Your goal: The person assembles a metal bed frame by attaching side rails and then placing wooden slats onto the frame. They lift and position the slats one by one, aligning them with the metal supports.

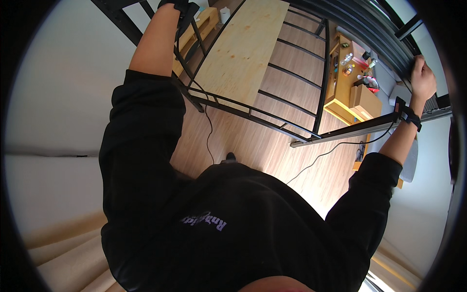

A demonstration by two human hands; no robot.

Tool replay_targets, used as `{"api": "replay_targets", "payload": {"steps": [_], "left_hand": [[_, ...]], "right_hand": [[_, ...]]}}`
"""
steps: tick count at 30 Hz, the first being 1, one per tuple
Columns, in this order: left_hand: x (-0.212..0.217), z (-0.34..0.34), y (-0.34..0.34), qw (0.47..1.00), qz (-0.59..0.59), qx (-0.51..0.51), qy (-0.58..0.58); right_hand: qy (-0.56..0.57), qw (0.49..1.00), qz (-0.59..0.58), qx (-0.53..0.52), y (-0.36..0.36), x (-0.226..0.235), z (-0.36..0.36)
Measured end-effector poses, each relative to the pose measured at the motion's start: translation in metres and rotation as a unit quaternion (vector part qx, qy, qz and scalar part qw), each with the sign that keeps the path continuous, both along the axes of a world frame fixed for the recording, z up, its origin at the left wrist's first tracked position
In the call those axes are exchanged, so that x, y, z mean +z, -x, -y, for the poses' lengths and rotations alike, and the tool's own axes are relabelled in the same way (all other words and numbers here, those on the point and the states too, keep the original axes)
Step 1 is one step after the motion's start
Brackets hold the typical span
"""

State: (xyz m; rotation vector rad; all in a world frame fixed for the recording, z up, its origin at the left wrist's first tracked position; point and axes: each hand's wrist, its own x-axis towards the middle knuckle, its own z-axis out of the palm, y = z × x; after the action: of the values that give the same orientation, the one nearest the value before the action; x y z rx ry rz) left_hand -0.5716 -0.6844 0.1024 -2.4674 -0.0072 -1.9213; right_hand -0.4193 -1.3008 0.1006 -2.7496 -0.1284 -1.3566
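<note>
Black metal bed frame (272, 117), seen from above with both arms raised to it. Left hand (177, 6), at the upper edge of the view, is largely cut off; it meets a black frame bar, and whether its fingers are clenched cannot be told. A pale wooden board (243, 48) lies on the frame's cross slats, its long axis running from the lower left toward the top of the view. Beyond the slats the wooden floor (233, 141) shows below, crossed by a thin dark cable (316, 158). A long frame rail (360, 127) runs from the centre up to the right, ending near the right wrist. An open yellow wooden shelf unit (343, 82) stands on the floor under the frame; it carries small bottles (346, 59) and other small items too small to tell apart. Right hand (422, 78) has its fingers clenched around a dark upper rail (369, 34) of the frame; a black wrist strap (407, 114) sits just below.
</note>
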Motion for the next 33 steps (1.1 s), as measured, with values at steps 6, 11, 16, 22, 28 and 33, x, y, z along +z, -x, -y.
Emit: {"api": "replay_targets", "payload": {"steps": [6, 11, 16, 22, 28, 33], "left_hand": [[-0.001, -0.003, -0.002, 1.0, -0.01, 0.021, 0.001], [-0.001, -0.004, -0.003, 1.0, 0.004, 0.014, 0.002], [-0.001, -0.004, -0.002, 1.0, 0.01, 0.003, -0.011], [0.0, -0.001, -0.001, 1.0, 0.017, 0.0, -0.009], [-0.004, -0.008, -0.004, 1.0, -0.01, 0.017, -0.006], [-0.005, -0.022, -0.011, 0.999, 0.003, -0.018, -0.05]], "right_hand": [[-0.003, 1.0, -0.013, 0.006, 0.008, 0.002, -0.009], [-0.007, 1.0, -0.02, 0.006, 0.009, 0.004, -0.011], [-0.012, 1.0, -0.018, 0.005, 0.013, 0.004, -0.015], [-0.012, 1.0, -0.001, 0.008, 0.021, 0.005, -0.022], [-0.017, 0.997, 0.054, 0.043, 0.033, 0.003, -0.031], [-0.005, 0.997, 0.072, 0.037, 0.042, 0.003, -0.039]]}}
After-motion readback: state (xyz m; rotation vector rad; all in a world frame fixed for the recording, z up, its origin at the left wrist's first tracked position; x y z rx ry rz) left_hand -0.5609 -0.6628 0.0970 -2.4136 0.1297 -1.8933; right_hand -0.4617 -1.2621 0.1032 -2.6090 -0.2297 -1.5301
